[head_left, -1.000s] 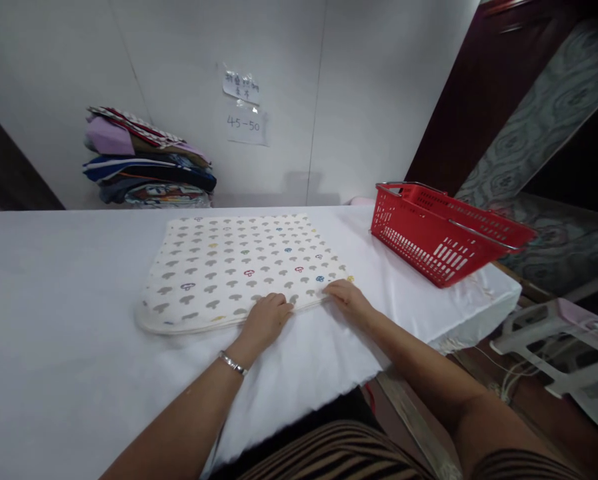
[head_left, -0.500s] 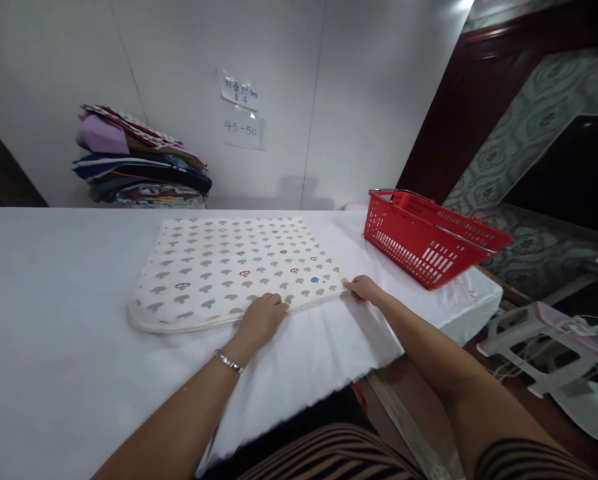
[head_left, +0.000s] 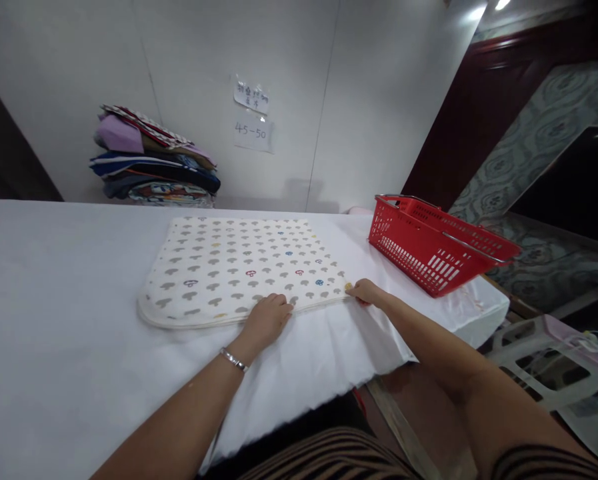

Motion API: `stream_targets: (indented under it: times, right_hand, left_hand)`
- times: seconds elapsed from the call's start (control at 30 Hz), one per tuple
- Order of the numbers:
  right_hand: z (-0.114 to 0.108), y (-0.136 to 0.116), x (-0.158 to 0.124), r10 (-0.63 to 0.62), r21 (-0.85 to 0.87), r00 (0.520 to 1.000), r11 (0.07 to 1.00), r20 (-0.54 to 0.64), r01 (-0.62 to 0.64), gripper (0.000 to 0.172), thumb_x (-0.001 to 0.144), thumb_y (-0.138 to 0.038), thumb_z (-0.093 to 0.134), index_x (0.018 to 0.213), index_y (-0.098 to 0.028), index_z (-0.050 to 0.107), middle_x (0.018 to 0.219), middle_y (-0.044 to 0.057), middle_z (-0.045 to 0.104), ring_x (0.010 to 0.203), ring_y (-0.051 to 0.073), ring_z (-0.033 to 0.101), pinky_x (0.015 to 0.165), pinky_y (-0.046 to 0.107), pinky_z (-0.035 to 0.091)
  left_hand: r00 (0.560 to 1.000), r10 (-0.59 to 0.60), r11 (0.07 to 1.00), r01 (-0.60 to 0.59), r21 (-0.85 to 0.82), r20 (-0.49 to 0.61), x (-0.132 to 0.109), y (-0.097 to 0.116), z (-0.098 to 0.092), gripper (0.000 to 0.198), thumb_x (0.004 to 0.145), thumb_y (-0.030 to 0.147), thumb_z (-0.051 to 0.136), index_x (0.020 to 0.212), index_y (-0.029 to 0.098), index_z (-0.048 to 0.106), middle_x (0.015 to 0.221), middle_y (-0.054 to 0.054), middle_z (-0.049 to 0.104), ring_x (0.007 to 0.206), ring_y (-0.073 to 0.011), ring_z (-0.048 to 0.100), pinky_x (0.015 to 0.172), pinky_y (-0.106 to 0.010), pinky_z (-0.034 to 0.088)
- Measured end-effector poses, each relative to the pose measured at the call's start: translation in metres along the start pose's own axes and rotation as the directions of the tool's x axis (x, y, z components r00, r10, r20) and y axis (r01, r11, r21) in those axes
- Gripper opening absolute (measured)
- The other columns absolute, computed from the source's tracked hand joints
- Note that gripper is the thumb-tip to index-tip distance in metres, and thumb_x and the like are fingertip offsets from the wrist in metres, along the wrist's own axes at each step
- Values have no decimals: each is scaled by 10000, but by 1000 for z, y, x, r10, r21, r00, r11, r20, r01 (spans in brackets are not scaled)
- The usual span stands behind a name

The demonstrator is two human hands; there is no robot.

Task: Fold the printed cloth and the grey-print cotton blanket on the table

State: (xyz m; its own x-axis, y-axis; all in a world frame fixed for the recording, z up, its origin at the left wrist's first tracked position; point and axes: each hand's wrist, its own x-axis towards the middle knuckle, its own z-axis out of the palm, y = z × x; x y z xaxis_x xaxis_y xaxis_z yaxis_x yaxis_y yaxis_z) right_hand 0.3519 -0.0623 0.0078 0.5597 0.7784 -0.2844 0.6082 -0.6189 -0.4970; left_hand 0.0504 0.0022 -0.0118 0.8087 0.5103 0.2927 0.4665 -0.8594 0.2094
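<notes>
A folded white cloth (head_left: 243, 267) printed with grey mushrooms and a few coloured ones lies flat on the table, its layered edge toward me. At the middle of that near edge, my left hand (head_left: 269, 320) is closed on the cloth, fingers together on top and thumb hidden. My right hand (head_left: 367, 292) pinches the near right corner, beside a yellow mushroom. The cloth's near left corner is rounded and lies free of both hands.
A red plastic basket (head_left: 439, 250) with metal handles stands at the table's right end. Folded fabrics (head_left: 153, 160) are piled against the back wall. White cloth covers the table (head_left: 69, 320). A pale stool (head_left: 543, 360) stands to the right, below table height.
The camera view has shifted slightly, so the scene sits a little farther right. Both hands keep their places on the cloth, which has not visibly moved on the table.
</notes>
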Motion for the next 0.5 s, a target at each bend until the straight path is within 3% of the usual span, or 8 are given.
stream_targets:
  times: [0.23,0.37,0.5]
  right_hand:
    - [1,1,-5,-38,130,997,990,-66,47,150,774,-246,598,673,-163,525,438,-45,506,413,87,473,456,195,359]
    - [-1,2,-4,-25,233,999,972,-23,29,172,802,-282,595,714,-171,497,499,-15,574,458,105,539,464,198,417]
    - [-7,7,2,-45,268,999,963,9,41,190,785,-292,630,724,-172,496,473,-33,547,444,102,530,458,198,426]
  left_hand:
    - [1000,7,998,-8,-54,-25,-1,-2,1,135,838,143,478,832,191,604,866,-38,561,866,-192,499,736,-329,394]
    - [999,6,997,-9,-74,-43,-1,-3,2,139,844,153,475,844,196,606,863,-36,561,856,-189,495,726,-329,389]
    - [1000,-1,997,0,-75,-20,0,-1,0,165,856,160,457,820,191,615,851,-37,558,837,-189,489,707,-329,380]
